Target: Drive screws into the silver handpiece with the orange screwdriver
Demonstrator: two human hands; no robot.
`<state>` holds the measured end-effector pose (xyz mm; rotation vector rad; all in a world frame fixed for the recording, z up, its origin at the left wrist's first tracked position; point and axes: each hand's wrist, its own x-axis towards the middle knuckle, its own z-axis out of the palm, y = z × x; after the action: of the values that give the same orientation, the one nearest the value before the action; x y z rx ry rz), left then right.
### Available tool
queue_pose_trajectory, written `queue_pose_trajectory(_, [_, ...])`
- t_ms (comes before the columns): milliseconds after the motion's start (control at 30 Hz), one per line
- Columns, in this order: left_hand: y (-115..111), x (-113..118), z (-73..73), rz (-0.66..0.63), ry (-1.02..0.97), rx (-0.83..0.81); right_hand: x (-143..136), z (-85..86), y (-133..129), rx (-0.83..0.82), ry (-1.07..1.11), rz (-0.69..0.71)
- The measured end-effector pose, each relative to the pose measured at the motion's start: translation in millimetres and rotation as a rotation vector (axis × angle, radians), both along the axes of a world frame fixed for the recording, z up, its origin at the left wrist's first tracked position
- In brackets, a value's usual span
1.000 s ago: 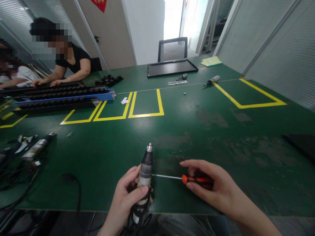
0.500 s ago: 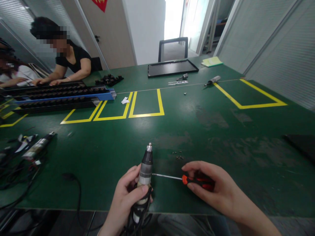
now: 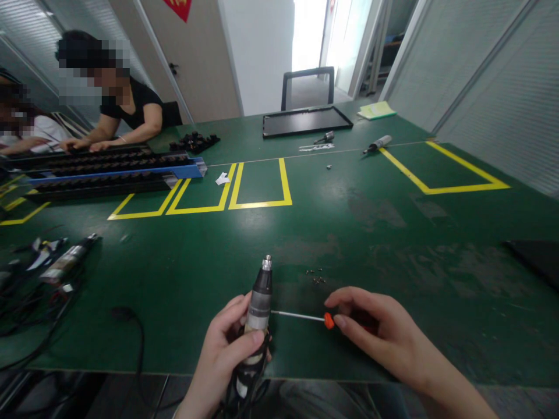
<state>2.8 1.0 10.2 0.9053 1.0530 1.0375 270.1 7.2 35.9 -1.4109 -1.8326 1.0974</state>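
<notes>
My left hand (image 3: 233,343) is wrapped round a cylindrical electric tool (image 3: 261,305) with a black cone and a silver tip that points away from me. My right hand (image 3: 375,326) grips the handle of a screwdriver (image 3: 301,316) with a red-orange collar. Its thin shaft points left, and its tip meets the right side of the tool's body. Just beyond my right hand, several small screws (image 3: 318,280) lie on the green table (image 3: 196,267). A black cable hangs from the tool's lower end.
Another tool (image 3: 70,259) and tangled cables lie at the left. Blue and black rails (image 3: 126,170) stretch before a person in black (image 3: 131,107), beside a second person. A black tray (image 3: 305,121), two more tools and a green notepad (image 3: 377,110) are at the back.
The fingers of my right hand have shifted round the screwdriver handle, covering more of it. My left hand and the tool have hardly moved.
</notes>
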Motion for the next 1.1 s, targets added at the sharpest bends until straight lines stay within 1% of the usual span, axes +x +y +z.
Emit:
queue_pose_trajectory(100, [0.1, -1.1, -1.4, -0.009, -0.006, 0.013, 1.0, 0.9, -1.1, 0.074, 0.0, -0.056])
queue_pose_trajectory(233, [-0.4, -2.4, -3.1, -0.023, -0.002, 0.019, 2.3, 0.8, -1.4, 0.121, 0.001, -0.043])
queue_pose_trajectory(367, [-0.9, -2.0, -1.8, -0.017, 0.006, 0.013, 2.2, 0.8, -1.0, 0.031, -0.011, 0.029])
queue_pose_trajectory(467, [-1.2, -1.1, -0.3, -0.003, 0.008, 0.008, 2.0, 0.6, -1.0, -0.021, -0.013, 0.045])
queue_pose_trajectory(567, [-0.8, -1.4, -0.4, -0.005, -0.002, 0.003, 2.6, 0.1, -1.7, 0.041, -0.026, 0.039])
queue_pose_trajectory(733, [-0.5, -1.9, -0.6, -0.009, -0.013, 0.008, 3.7, -1.3, -2.7, 0.182, -0.015, -0.024])
queue_pose_trajectory(867, [-1.8, 0.0, 1.1, 0.016, -0.009, -0.011, 3.1, -1.0, -2.8, 0.249, -0.045, -0.008])
queue_pose_trajectory(967, [-2.5, 1.2, 0.7, 0.044, -0.008, -0.017, 2.9, 1.2, -2.9, 0.216, -0.027, 0.009])
queue_pose_trajectory(1100, [-2.9, 1.5, -0.8, 0.067, -0.028, -0.01, 2.7, 2.2, -1.7, 0.09, 0.031, 0.034])
